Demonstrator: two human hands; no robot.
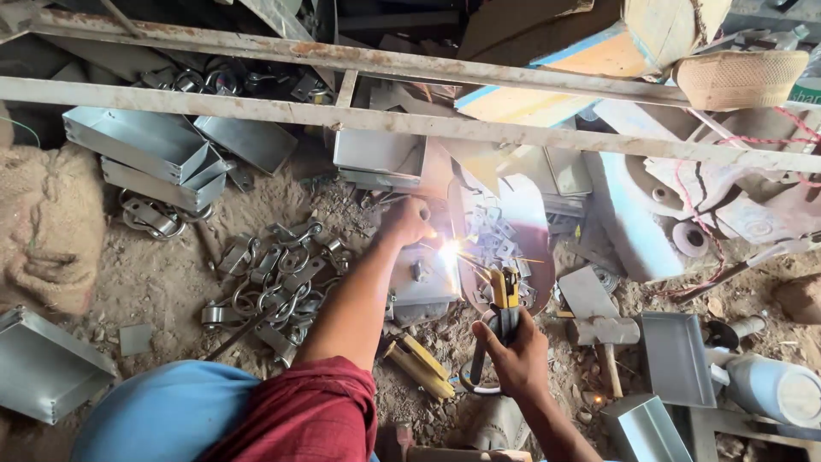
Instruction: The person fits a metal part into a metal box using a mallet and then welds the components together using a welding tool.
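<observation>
A small grey sheet-metal box [425,278] lies on the sandy floor [154,282] at the middle of the view, with a bright welding arc [448,251] and a few sparks at its upper right edge. Just left of it lies a heap of metal rings and clasps [274,282]. Farther left, open metal trays [150,154] are stacked, and a burlap sack [47,227] sits at the edge. Below the box lie yellow-handled pliers [419,366]; to the right, a hammer [599,329] rests beside more folded metal trays [676,359]. Two rusty steel bars [410,124] cross the top of the view above the work, and a woven cap [737,77] hangs at upper right.

The left hand [404,221] rests at the box's top edge, just beside the arc, fingers curled down onto the metal and pressing it. Its forearm runs straight up from the red sleeve [312,415]. The right hand [513,352] sits below and right of the box, closed tightly around a yellow electrode holder [505,299], whose thin rod angles up-left to the arc. The wrist is bent, knuckles facing the camera.
</observation>
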